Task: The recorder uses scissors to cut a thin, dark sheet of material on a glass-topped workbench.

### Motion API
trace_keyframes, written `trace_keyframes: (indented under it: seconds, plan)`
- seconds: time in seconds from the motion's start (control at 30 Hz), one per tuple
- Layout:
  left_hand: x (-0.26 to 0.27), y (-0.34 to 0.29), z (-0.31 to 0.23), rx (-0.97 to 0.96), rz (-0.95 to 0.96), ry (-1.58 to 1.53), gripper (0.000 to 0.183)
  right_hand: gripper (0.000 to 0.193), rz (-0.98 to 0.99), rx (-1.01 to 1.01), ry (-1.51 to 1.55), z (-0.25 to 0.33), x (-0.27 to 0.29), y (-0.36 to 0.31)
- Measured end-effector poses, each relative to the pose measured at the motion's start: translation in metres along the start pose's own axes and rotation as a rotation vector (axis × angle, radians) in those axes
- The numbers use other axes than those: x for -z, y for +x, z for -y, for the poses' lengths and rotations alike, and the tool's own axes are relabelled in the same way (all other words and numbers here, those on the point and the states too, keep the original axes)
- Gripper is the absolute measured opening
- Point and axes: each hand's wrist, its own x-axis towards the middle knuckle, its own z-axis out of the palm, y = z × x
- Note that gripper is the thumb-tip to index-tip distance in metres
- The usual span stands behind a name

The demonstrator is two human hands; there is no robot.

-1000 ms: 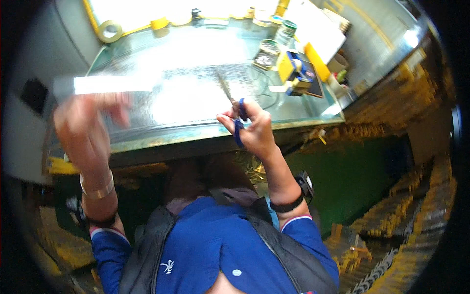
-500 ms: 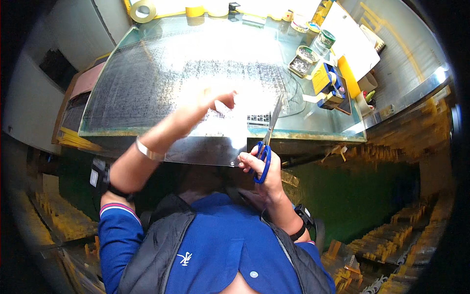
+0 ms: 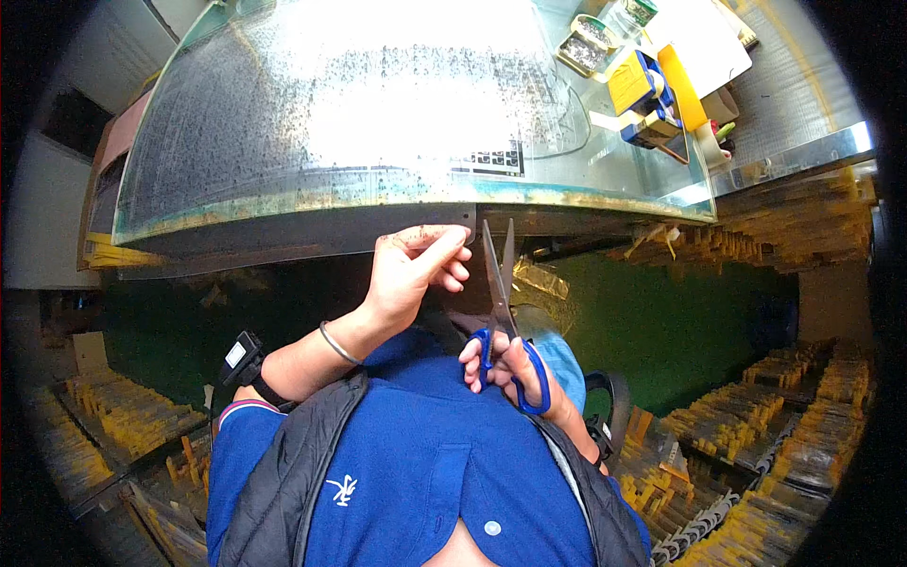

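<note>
A large, dark-speckled clear film sheet (image 3: 312, 236) lies over the lit glass table and hangs past its front edge. At the sheet's near right corner, my left hand (image 3: 411, 269) is closed, thumb and forefinger pinching the film. My right hand (image 3: 524, 373) grips a pair of scissors (image 3: 500, 302) by their blue handles. The metal blades point away from me and stand apart, just right of my left fingertips and of the film's edge. Nothing visible lies between the blades.
The glass light table (image 3: 614, 184) glares brightly in the middle. On its right are a tub of small dark bits (image 3: 584, 47), a blue and yellow tape dispenser (image 3: 647, 90) and a white board (image 3: 704, 42). Yellow-edged racked sheets (image 3: 794, 378) fill the lower right, beyond a green floor (image 3: 699, 331).
My left hand has come back from over the table to the film's corner. My right hand has released that corner and drawn nearer to me; the scissor blades have spread.
</note>
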Motion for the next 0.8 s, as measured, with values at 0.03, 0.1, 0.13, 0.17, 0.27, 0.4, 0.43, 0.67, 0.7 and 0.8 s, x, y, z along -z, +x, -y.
trace_keyframes:
  seconds: [0.03,0.1,0.13,0.17,0.27,0.4,0.43,0.67,0.7,0.8]
  plan:
    - [-0.001,0.002,0.002,0.0,-0.004,-0.003,0.019,0.058,0.019,-0.044,0.096,-0.002,0.0,-0.001]
    - [-0.001,0.003,0.003,0.013,-0.007,-0.021,0.02,0.066,0.077,-0.103,0.22,-0.001,0.0,0.002]
    - [-0.001,0.003,0.005,0.011,-0.011,-0.021,0.02,0.067,0.096,-0.115,0.274,0.0,0.0,0.003]
    - [-0.001,0.004,0.005,0.006,-0.012,-0.022,0.021,0.068,0.114,-0.124,0.326,0.001,-0.001,0.004]
    - [0.0,0.004,0.005,-0.013,-0.016,-0.021,0.022,0.069,0.122,-0.169,0.432,0.008,-0.004,0.006]
    - [0.0,0.005,0.008,-0.045,-0.001,-0.002,0.023,0.064,0.08,-0.154,0.392,0.004,-0.006,0.008]
    - [0.0,0.005,0.01,-0.058,0.003,0.0,0.023,0.062,0.063,-0.143,0.354,0.003,-0.006,0.008]
    - [-0.006,0.003,0.015,-0.139,0.032,0.05,0.019,0.046,-0.295,-0.123,-0.031,0.001,-0.029,0.01]
    - [-0.008,0.003,0.016,-0.147,0.037,0.07,0.019,0.042,-0.318,-0.101,-0.092,0.002,-0.031,0.01]
    - [-0.011,0.0,0.017,-0.126,0.04,0.106,0.017,0.035,-0.39,-0.083,-0.146,-0.002,-0.032,0.011]
